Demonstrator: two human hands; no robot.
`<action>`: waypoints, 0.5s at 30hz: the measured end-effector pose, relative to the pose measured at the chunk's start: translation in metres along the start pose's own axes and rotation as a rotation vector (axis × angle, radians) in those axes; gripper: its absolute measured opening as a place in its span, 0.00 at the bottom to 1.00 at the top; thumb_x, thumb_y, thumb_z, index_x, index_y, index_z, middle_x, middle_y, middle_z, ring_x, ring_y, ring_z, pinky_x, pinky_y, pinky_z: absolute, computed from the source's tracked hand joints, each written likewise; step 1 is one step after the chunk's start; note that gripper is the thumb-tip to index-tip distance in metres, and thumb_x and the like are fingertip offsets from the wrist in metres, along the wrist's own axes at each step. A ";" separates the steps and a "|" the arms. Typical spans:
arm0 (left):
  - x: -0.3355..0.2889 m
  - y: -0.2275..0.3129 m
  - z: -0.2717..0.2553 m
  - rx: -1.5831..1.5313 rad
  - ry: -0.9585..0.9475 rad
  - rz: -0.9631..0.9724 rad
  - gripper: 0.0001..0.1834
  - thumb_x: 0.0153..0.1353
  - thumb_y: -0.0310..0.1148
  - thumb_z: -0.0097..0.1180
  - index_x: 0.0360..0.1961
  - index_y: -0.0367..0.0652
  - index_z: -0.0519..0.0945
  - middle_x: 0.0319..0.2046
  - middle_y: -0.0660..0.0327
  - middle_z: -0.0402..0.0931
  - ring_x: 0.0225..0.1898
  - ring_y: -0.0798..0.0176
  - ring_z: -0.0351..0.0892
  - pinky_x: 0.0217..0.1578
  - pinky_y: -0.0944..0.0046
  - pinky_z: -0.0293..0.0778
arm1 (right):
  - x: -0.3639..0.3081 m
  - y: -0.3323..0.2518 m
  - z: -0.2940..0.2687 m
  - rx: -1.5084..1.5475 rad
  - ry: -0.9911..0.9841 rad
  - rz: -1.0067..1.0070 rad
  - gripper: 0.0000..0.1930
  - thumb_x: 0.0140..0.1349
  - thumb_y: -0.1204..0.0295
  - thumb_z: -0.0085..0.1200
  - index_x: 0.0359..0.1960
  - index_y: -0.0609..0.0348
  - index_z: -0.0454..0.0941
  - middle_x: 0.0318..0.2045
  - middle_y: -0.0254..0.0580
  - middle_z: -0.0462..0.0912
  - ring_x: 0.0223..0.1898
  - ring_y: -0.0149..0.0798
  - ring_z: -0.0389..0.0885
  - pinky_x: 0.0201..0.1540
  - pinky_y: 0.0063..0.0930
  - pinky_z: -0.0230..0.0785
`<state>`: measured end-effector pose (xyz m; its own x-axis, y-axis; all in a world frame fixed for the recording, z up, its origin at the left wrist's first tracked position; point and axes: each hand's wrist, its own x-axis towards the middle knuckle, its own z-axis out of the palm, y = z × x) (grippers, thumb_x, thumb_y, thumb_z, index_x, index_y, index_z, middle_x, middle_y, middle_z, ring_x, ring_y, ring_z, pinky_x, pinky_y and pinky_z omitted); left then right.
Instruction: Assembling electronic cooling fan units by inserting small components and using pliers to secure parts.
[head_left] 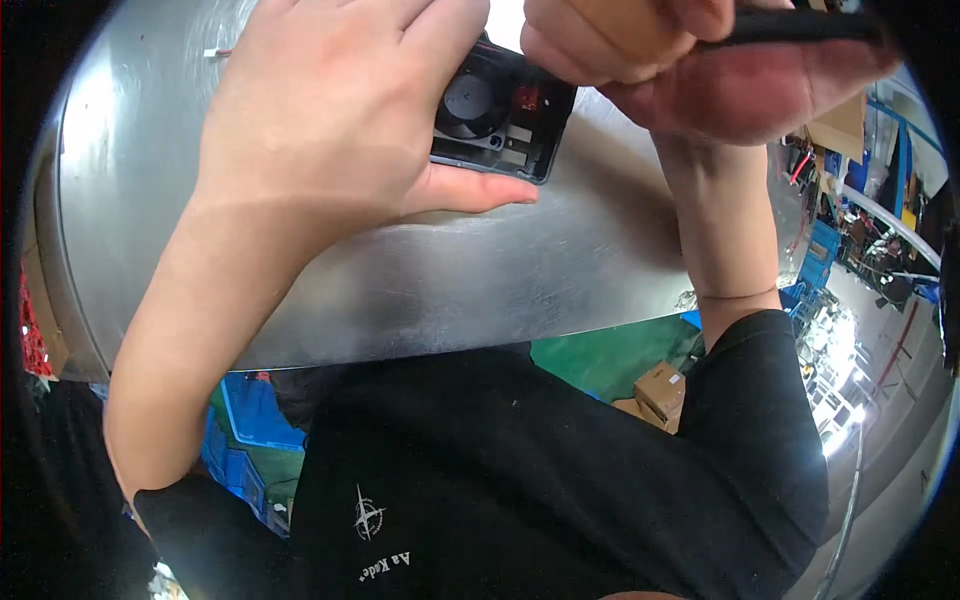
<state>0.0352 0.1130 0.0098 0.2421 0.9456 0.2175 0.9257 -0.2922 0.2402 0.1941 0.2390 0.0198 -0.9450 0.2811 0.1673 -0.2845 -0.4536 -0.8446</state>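
A black open housing (553, 135) rests on the metal table. Inside it sit a small black fan (468, 102) and a small red part (527, 97). My left hand (320, 125) steadies the housing from its left, thumb stretched along the near edge; the other fingertips run out of view at the top. Over the far right of the housing, my right hand (735, 90) is closed around a dark, rod-like handle (790, 27). The handle's working end is hidden, so its exact kind does not show.
The metal table (450, 290) has a curved left edge. A small white connector (213, 53) with a wire lies beyond my left wrist. Below the table are a blue crate (258, 415) and a cardboard box (660, 390) on green floor. Crowded blue bins (820, 245) stand at the right.
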 end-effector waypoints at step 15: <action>0.002 -0.007 -0.002 -0.056 -0.014 0.062 0.35 0.46 0.67 0.69 0.33 0.43 0.76 0.28 0.59 0.70 0.32 0.55 0.73 0.37 0.55 0.65 | 0.012 0.006 -0.017 0.274 -0.383 0.116 0.19 0.74 0.55 0.54 0.33 0.58 0.77 0.19 0.35 0.75 0.16 0.30 0.66 0.20 0.25 0.53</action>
<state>0.0282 0.1170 0.0102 0.3030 0.9271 0.2207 0.8910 -0.3578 0.2794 0.1842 0.2543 0.0078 -0.9499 -0.0926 0.2985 -0.1573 -0.6837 -0.7126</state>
